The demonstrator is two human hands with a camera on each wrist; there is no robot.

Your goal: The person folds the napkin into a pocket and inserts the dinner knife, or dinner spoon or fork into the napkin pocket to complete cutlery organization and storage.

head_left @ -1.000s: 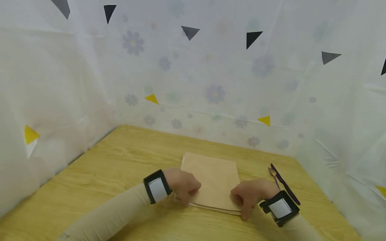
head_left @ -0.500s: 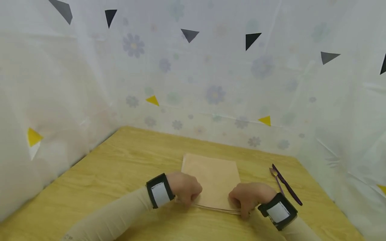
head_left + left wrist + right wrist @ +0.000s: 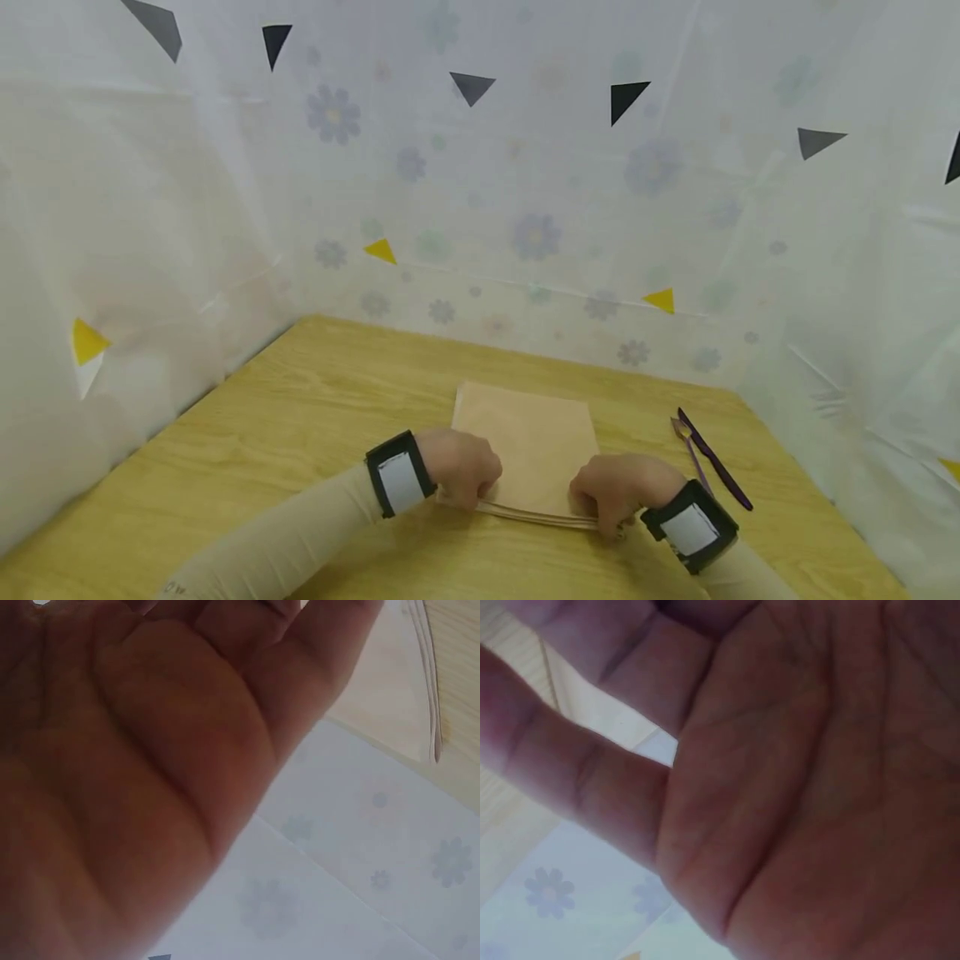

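Observation:
A tan folded napkin (image 3: 532,437) lies flat on the wooden table (image 3: 300,400), its layered near edge facing me. My left hand (image 3: 463,473) grips the near left corner with curled fingers. My right hand (image 3: 611,498) grips the near right corner the same way, fingertips at the edge. In the left wrist view the left palm (image 3: 135,772) fills the frame, with the napkin's stacked edge (image 3: 429,682) at the upper right. The right wrist view is mostly the right palm (image 3: 817,787), with a sliver of napkin (image 3: 592,694) between thumb and fingers.
A dark purple knife (image 3: 712,458) and a small fork (image 3: 686,437) lie on the table to the right of the napkin. Translucent plastic sheeting (image 3: 525,208) with flowers and triangles walls the table at the back and both sides.
Both hands have drawn slightly closer to me along the napkin's near edge. The edge's layers now show more, a little raised between the hands.

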